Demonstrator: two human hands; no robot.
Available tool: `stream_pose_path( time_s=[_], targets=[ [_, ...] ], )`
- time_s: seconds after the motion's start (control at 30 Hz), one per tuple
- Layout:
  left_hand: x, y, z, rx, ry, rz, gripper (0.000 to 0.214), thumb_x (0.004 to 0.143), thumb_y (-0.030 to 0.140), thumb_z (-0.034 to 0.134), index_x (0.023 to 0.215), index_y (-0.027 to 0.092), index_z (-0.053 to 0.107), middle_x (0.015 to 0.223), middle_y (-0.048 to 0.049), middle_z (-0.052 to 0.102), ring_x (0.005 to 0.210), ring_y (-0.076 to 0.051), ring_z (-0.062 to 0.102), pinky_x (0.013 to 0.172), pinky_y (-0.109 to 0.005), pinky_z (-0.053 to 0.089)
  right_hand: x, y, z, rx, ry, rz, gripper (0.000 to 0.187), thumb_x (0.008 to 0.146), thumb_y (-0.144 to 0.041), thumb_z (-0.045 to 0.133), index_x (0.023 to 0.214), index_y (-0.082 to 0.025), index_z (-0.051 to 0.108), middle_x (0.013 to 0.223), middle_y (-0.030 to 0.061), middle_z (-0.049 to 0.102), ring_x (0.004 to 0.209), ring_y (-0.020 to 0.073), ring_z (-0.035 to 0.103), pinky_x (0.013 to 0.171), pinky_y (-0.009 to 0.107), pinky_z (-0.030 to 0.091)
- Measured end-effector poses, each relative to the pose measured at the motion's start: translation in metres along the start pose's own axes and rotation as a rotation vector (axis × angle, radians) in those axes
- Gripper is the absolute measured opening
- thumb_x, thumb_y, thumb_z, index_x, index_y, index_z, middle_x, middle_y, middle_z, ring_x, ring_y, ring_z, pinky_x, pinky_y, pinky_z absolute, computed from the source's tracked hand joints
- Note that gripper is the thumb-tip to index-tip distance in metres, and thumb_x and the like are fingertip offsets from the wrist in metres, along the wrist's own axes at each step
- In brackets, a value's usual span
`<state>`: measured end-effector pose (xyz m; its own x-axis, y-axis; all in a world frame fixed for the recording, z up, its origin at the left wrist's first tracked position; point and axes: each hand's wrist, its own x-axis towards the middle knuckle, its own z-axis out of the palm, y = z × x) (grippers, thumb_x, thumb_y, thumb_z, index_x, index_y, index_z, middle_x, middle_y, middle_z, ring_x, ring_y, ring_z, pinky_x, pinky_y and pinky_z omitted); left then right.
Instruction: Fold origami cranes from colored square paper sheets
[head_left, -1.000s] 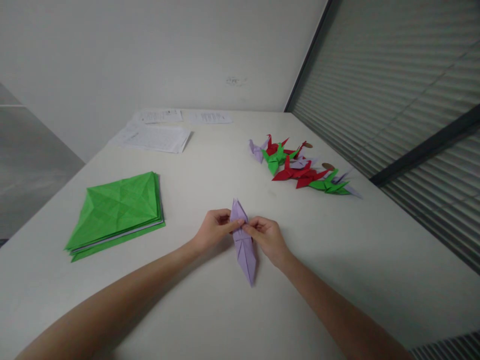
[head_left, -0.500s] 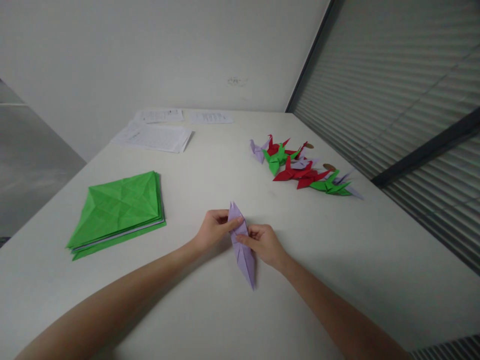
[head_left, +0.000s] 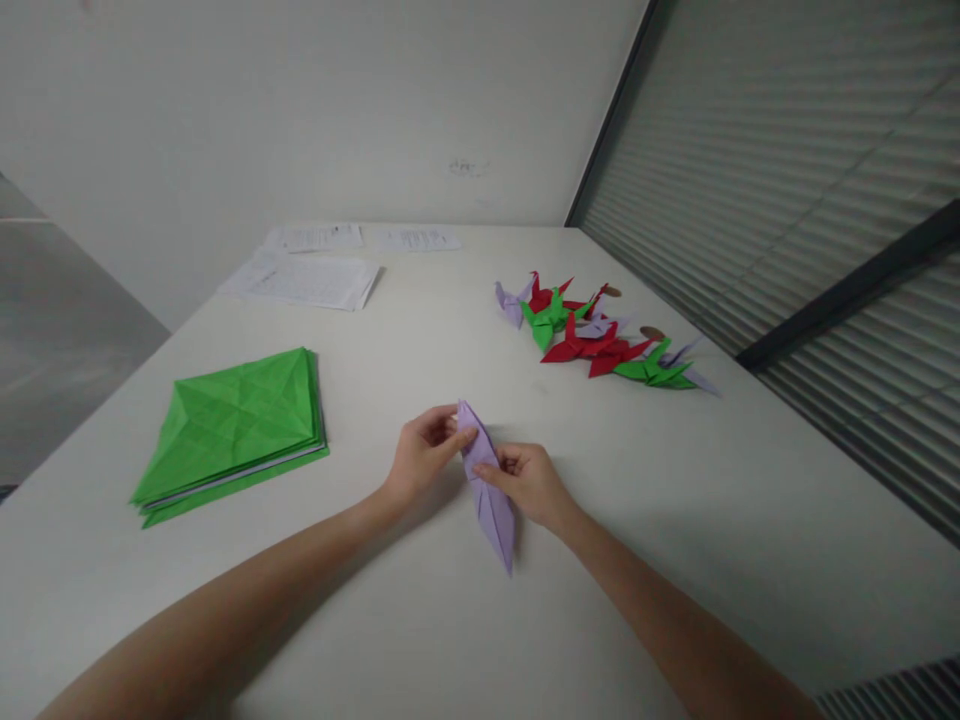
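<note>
A long, narrow folded piece of lilac paper lies in the middle of the white table, pointing away from me. My left hand pinches its upper left edge with thumb and fingers. My right hand grips the piece's right side near the middle, fingers curled over it. Both hands rest low on the table surface.
A stack of creased green paper sheets lies to the left. A cluster of finished red, green and lilac paper cranes sits at the back right. Printed white sheets lie at the far end. Window blinds run along the right.
The lilac piece has tilted slightly, its far tip leaning left. My left fingers have shifted up toward that tip; my right hand slid a little lower along the fold.
</note>
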<state>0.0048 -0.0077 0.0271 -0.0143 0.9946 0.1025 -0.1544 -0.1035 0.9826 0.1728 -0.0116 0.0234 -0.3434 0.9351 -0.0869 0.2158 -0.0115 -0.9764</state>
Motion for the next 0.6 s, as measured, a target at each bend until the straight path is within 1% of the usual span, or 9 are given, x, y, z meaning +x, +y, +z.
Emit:
stream_pose_path(
  time_s=[0.07, 0.1, 0.17, 0.2, 0.27, 0.33, 0.43, 0.53, 0.6],
  targets=[
    [-0.002, 0.001, 0.0, 0.058, 0.084, 0.109, 0.033, 0.068, 0.034, 0.081, 0.088, 0.018, 0.06, 0.07, 0.0049, 0.053, 0.061, -0.008, 0.05, 0.058, -0.021, 0.041, -0.001, -0.001, -0.002, -0.139, 0.115, -0.076, 0.038, 0.072, -0.043, 0.066, 0.053, -0.02, 0.042, 0.05, -0.0065, 0.036, 0.048, 0.0083, 0.033, 0.047, 0.023, 0.023],
    [-0.005, 0.002, 0.001, 0.103, 0.066, 0.133, 0.03, 0.07, 0.032, 0.08, 0.085, 0.018, 0.058, 0.07, 0.0051, 0.052, 0.06, -0.008, 0.048, 0.058, -0.021, 0.041, -0.001, -0.002, -0.003, -0.212, 0.161, -0.117, 0.037, 0.074, -0.039, 0.064, 0.052, -0.02, 0.04, 0.049, -0.0068, 0.034, 0.048, 0.0083, 0.032, 0.047, 0.024, 0.023],
    [-0.01, 0.005, 0.003, 0.224, -0.093, 0.123, 0.023, 0.077, 0.032, 0.073, 0.074, 0.017, 0.056, 0.071, 0.0021, 0.054, 0.064, -0.009, 0.051, 0.06, -0.022, 0.042, -0.004, -0.004, -0.004, -0.326, 0.197, -0.203, 0.033, 0.075, -0.03, 0.061, 0.053, -0.021, 0.038, 0.05, -0.0066, 0.035, 0.049, 0.0088, 0.033, 0.048, 0.024, 0.024],
    [-0.013, 0.007, 0.005, 0.257, -0.155, 0.118, 0.022, 0.08, 0.033, 0.07, 0.073, 0.016, 0.057, 0.075, 0.0, 0.056, 0.069, -0.011, 0.053, 0.064, -0.024, 0.045, -0.005, -0.006, -0.003, -0.363, 0.192, -0.251, 0.031, 0.076, -0.027, 0.06, 0.054, -0.021, 0.038, 0.051, -0.0062, 0.037, 0.05, 0.0092, 0.035, 0.049, 0.024, 0.025],
    [-0.017, 0.01, 0.008, 0.25, -0.23, 0.094, 0.021, 0.08, 0.032, 0.069, 0.077, 0.016, 0.057, 0.079, -0.0013, 0.058, 0.074, -0.013, 0.057, 0.071, -0.027, 0.048, -0.008, -0.009, -0.003, -0.4, 0.149, -0.342, 0.023, 0.076, -0.021, 0.059, 0.06, -0.02, 0.043, 0.058, -0.0047, 0.042, 0.055, 0.0103, 0.039, 0.052, 0.024, 0.029],
    [-0.019, 0.013, 0.01, 0.203, -0.255, 0.062, 0.023, 0.078, 0.032, 0.072, 0.08, 0.016, 0.055, 0.081, -0.0007, 0.059, 0.076, -0.014, 0.061, 0.076, -0.029, 0.05, -0.011, -0.011, -0.003, -0.405, 0.097, -0.414, 0.013, 0.077, -0.018, 0.06, 0.069, -0.02, 0.049, 0.068, -0.0027, 0.048, 0.063, 0.0121, 0.045, 0.057, 0.024, 0.034],
    [-0.016, 0.015, 0.01, 0.098, -0.207, 0.033, 0.029, 0.075, 0.032, 0.075, 0.085, 0.018, 0.052, 0.081, 0.0002, 0.06, 0.076, -0.013, 0.063, 0.075, -0.027, 0.051, -0.013, -0.013, -0.003, -0.381, 0.033, -0.493, 0.008, 0.08, -0.02, 0.062, 0.086, -0.02, 0.056, 0.083, 0.0012, 0.052, 0.077, 0.0159, 0.05, 0.069, 0.028, 0.042],
    [-0.009, 0.016, 0.006, -0.051, -0.079, 0.016, 0.041, 0.075, 0.035, 0.075, 0.102, 0.022, 0.047, 0.079, 0.0026, 0.062, 0.069, -0.01, 0.061, 0.064, -0.021, 0.048, -0.013, -0.012, -0.005, -0.33, 0.035, -0.546, 0.016, 0.088, -0.024, 0.057, 0.103, -0.021, 0.062, 0.095, 0.0052, 0.05, 0.089, 0.0187, 0.051, 0.08, 0.033, 0.046],
    [-0.005, 0.016, 0.002, -0.118, -0.027, -0.027, 0.048, 0.074, 0.037, 0.076, 0.107, 0.025, 0.044, 0.076, 0.0038, 0.064, 0.064, -0.01, 0.06, 0.057, -0.019, 0.044, -0.011, -0.009, -0.006, -0.29, 0.042, -0.564, 0.023, 0.091, -0.023, 0.052, 0.112, -0.023, 0.063, 0.102, 0.0074, 0.05, 0.097, 0.0199, 0.051, 0.085, 0.035, 0.047]
  ],
)
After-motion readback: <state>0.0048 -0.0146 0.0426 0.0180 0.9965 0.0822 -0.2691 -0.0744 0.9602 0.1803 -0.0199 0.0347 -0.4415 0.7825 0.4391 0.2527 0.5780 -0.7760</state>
